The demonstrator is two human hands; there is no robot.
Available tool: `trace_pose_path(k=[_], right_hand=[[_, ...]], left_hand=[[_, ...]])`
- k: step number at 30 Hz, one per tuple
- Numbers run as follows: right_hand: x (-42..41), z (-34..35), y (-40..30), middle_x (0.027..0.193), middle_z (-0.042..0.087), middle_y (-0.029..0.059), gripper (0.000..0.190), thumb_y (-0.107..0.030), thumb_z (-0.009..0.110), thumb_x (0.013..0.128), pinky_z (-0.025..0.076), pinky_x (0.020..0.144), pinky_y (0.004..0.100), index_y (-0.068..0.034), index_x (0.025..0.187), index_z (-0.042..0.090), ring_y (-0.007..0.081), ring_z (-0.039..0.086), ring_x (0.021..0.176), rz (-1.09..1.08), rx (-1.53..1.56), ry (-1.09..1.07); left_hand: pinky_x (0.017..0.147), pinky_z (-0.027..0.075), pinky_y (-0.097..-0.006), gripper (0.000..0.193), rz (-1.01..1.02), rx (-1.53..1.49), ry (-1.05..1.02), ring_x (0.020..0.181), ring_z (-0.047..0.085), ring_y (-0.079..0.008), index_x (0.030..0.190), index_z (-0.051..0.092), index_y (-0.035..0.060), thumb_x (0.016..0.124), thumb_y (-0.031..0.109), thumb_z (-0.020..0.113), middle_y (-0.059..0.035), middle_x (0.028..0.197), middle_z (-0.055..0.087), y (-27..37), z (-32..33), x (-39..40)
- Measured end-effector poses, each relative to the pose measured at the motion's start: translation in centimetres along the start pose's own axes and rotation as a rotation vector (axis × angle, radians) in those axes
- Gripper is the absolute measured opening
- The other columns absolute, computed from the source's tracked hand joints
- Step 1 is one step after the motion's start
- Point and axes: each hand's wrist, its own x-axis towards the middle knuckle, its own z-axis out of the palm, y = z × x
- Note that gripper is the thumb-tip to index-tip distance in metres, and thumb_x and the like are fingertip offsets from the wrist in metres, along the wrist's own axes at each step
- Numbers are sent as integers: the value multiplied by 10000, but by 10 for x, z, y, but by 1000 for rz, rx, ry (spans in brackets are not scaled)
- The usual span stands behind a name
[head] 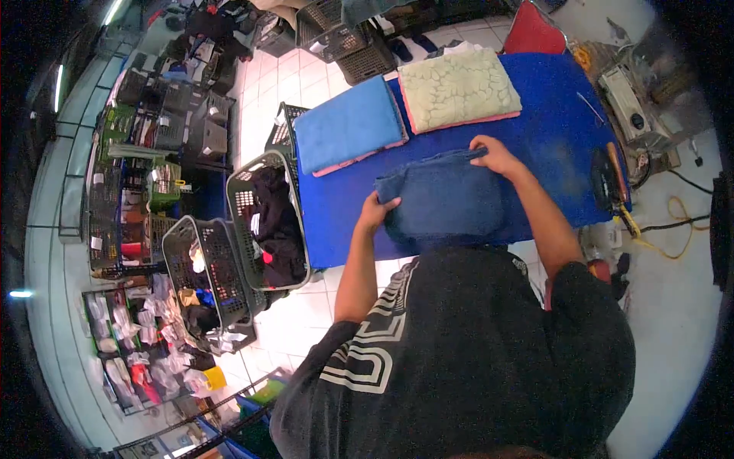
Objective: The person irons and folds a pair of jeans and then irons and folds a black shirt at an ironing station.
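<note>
Both my hands grip a folded piece of dark blue denim clothing (444,198) at the near side of a blue-covered table (550,160). My left hand (377,211) pinches its left corner, thumb on top. At the far right corner, my right hand (494,156) holds the upper edge, its fingertips partly hidden by the cloth. Beyond the denim lie two folded textiles: a blue one (350,123) with a pink layer beneath at the left, and a pale green patterned one (459,89) with a pink edge at the right.
A plastic basket of dark clothes (275,229) stands against the table's left edge, with another laundry basket (198,275) beside it. An iron (603,178) rests at the right edge near a yellow cord (676,229). A red chair (533,28) stands behind the table. Shelves hold more baskets (163,178) at left.
</note>
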Motion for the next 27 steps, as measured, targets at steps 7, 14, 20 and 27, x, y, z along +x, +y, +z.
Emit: trace_pose_path(k=[7, 14, 20, 27], right_hand=[[-118, -85, -66, 1048, 715, 94, 341, 142, 639, 720, 494, 1022, 389, -44, 1002, 689, 299, 667, 1094, -295, -169, 357], [-212, -41, 9, 1196, 663, 133, 281, 66, 655, 706, 263, 1233, 663, -108, 911, 735, 381, 526, 1330, -71, -941, -96], [-182, -1, 29, 1294, 628, 142, 295, -136, 714, 833, 233, 1194, 763, -143, 1125, 758, 389, 465, 1396, -89, -827, 279], [-90, 38, 34, 1616, 403, 204, 541, -413, 699, 961, 239, 1191, 742, -167, 1435, 612, 458, 326, 1511, -157, -829, 348]], left_hand=[[1153, 319, -516, 233, 750, 530, 157, 1213, 662, -287, 1029, 704, 127, 820, 178, 794, -22, 1140, 738, 73, 24, -47], [1083, 373, -522, 131, 1098, 1038, 167, 1229, 647, -277, 945, 683, 185, 836, 121, 648, 3, 1192, 731, 5, 88, -42], [992, 478, -534, 276, 330, 1118, 151, 1104, 717, -270, 1068, 798, 186, 833, 161, 654, -47, 1042, 795, -11, 113, -37], [1107, 342, -708, 336, 160, 1505, 114, 1222, 665, -369, 1160, 776, 127, 948, 316, 596, -143, 1204, 755, 85, 147, -3]])
